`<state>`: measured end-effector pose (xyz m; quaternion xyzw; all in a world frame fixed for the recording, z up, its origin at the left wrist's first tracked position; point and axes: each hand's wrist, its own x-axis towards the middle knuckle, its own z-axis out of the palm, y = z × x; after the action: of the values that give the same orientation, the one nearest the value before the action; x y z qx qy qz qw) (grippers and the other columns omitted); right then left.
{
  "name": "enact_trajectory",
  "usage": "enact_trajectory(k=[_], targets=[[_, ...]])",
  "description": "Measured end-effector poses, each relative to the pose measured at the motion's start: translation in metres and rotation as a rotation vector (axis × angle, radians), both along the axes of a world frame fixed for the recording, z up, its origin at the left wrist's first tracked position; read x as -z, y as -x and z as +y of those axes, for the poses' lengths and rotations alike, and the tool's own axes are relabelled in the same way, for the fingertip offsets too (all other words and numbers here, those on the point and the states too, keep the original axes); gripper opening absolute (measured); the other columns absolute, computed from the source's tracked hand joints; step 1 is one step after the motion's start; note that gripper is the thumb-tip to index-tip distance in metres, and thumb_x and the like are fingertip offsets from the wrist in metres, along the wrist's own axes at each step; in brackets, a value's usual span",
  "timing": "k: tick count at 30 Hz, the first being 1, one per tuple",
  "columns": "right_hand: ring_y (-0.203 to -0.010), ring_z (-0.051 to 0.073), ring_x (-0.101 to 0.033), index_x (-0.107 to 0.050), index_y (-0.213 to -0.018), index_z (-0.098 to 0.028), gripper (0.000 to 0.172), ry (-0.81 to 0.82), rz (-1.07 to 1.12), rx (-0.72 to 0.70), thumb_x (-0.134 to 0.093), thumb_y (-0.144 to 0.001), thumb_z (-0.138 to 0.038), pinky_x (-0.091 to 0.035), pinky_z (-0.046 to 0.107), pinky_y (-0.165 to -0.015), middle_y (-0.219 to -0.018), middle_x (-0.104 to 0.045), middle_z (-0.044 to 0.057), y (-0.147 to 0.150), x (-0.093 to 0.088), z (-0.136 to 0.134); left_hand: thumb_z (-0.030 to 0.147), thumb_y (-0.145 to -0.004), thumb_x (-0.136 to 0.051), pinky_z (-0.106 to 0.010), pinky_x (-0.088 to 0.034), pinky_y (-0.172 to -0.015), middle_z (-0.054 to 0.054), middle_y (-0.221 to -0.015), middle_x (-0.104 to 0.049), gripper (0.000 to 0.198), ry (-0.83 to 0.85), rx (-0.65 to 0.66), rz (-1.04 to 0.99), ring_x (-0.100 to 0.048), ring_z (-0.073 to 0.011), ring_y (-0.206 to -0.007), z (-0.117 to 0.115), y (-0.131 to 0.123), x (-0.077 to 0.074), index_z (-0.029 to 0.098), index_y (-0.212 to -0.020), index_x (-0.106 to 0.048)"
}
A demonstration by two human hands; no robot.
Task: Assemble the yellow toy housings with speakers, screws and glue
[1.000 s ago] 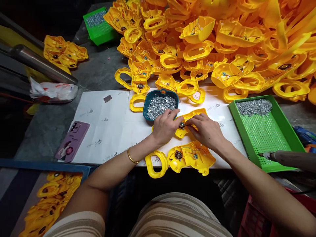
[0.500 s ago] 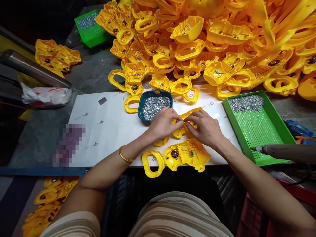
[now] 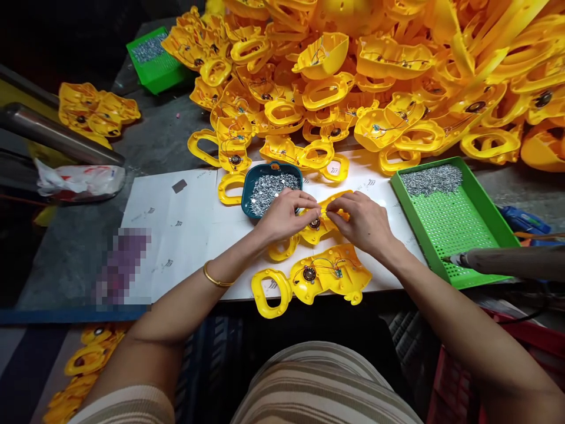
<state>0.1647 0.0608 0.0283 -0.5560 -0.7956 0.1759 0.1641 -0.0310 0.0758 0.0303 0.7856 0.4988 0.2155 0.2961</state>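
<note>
A yellow plastic shell half (image 3: pixel 312 234) with a round speaker (image 3: pixel 315 224) lies on the white sheet under both hands. My left hand (image 3: pixel 289 213) pinches thumb and fingers together above its speaker end. My right hand (image 3: pixel 359 221) has a similar pinch just to the right, the two sets of fingertips nearly meeting. Thin wires appear between the fingertips, though the fingers cover most of them. Nearer to me lies a second yellow shell half (image 3: pixel 353 285), open side up, with a handle ring, a speaker, wires and a small green circuit board (image 3: pixel 338 272).
A dark teal bowl of small metal screws (image 3: pixel 245 197) stands beside my left hand. To the right is a green perforated tray (image 3: pixel 481 235) with screws, a screwdriver tool (image 3: pixel 494 262) reaching over it. Many yellow shells (image 3: pixel 326 94) are heaped behind. Another green tray (image 3: pixel 163 76) sits far left.
The fingertips have drawn slightly apart, and more of the shell and its speaker shows between the hands. The whole view has shifted a little.
</note>
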Motion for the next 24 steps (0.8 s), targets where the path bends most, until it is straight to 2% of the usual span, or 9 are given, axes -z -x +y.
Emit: enact_trajectory(k=[3, 5, 7, 10, 12, 16, 20, 24], targets=[[-0.086, 0.021, -0.061, -0.068, -0.089, -0.021, 0.014, 0.011, 0.070, 0.055, -0.055, -0.089, -0.028, -0.037, 0.028, -0.064, -0.090, -0.071, 0.002, -0.007, 0.000, 0.000, 0.034, -0.081, -0.069, -0.051, -0.036, -0.102, -0.006, -0.127, -0.063, 0.031, -0.116, 0.018, 0.133, -0.048, -0.0280, -0.119, -0.009, -0.003, 0.003, 0.025, -0.110, -0.072], [-0.082, 0.019, -0.061, -0.067, -0.088, -0.021, 0.013, 0.022, 0.116, 0.066, -0.055, -0.087, -0.027, -0.040, 0.029, -0.068, -0.088, -0.072, 0.001, -0.011, 0.001, 0.000, 0.034, -0.082, -0.068, -0.053, -0.033, -0.103, -0.008, -0.135, -0.057, 0.036, -0.159, 0.034, 0.175, -0.043, -0.0299, -0.125, -0.011, -0.011, 0.008, 0.026, -0.117, -0.069], [-0.083, 0.019, -0.062, -0.067, -0.088, -0.020, 0.012, 0.017, 0.141, 0.069, -0.056, -0.086, -0.025, -0.042, 0.030, -0.071, -0.089, -0.071, 0.001, -0.013, 0.001, -0.002, 0.032, -0.086, -0.065, -0.053, -0.031, -0.105, -0.008, -0.136, -0.057, 0.030, -0.176, 0.038, 0.165, -0.041, -0.0292, -0.128, -0.009, -0.022, 0.013, 0.026, -0.115, -0.070], [-0.085, 0.020, -0.063, -0.067, -0.089, -0.020, 0.013, -0.002, 0.168, 0.083, -0.056, -0.087, -0.026, -0.044, 0.031, -0.075, -0.090, -0.072, 0.002, -0.017, -0.002, -0.004, 0.029, -0.089, -0.061, -0.054, -0.026, -0.108, -0.004, -0.133, -0.059, 0.017, -0.180, 0.040, 0.130, -0.041, -0.0276, -0.129, -0.003, -0.037, 0.019, 0.026, -0.099, -0.075], [-0.085, 0.020, -0.063, -0.068, -0.094, -0.019, 0.016, -0.031, 0.210, 0.085, -0.055, -0.088, -0.027, -0.046, 0.032, -0.076, -0.091, -0.071, 0.003, -0.023, -0.005, -0.005, 0.030, -0.090, -0.060, -0.055, -0.024, -0.110, -0.003, -0.132, -0.060, 0.017, -0.200, 0.046, 0.127, -0.040, -0.0276, -0.129, -0.001, -0.043, 0.020, 0.027, -0.090, -0.076], [-0.085, 0.020, -0.063, -0.068, -0.110, -0.018, 0.028, -0.097, 0.259, 0.009, -0.059, -0.085, -0.029, -0.047, 0.032, -0.076, -0.098, -0.069, 0.007, -0.031, -0.012, -0.002, 0.029, -0.088, -0.061, -0.057, -0.021, -0.111, -0.004, -0.136, -0.056, 0.015, -0.265, 0.098, 0.195, -0.038, -0.0296, -0.132, -0.003, -0.046, 0.017, 0.027, -0.091, -0.076], [-0.082, 0.019, -0.062, -0.073, -0.097, -0.020, 0.017, -0.038, 0.194, -0.066, -0.061, -0.086, -0.026, -0.045, 0.031, -0.074, -0.093, -0.068, 0.007, -0.029, -0.015, 0.001, 0.025, -0.086, -0.061, -0.059, -0.020, -0.111, -0.005, -0.138, -0.054, 0.018, -0.250, 0.113, 0.252, -0.036, -0.0310, -0.134, -0.004, -0.048, 0.015, 0.027, -0.095, -0.076], [-0.073, 0.016, -0.061, -0.071, -0.085, -0.017, 0.009, 0.030, 0.307, 0.021, -0.063, -0.081, -0.018, -0.045, 0.029, -0.071, -0.085, -0.071, 0.004, -0.032, -0.013, 0.004, 0.030, -0.088, -0.060, -0.059, -0.022, -0.109, -0.005, -0.137, -0.055, 0.018, -0.193, 0.110, 0.227, -0.037, -0.0313, -0.133, -0.002, -0.046, 0.015, 0.029, -0.093, -0.077]])
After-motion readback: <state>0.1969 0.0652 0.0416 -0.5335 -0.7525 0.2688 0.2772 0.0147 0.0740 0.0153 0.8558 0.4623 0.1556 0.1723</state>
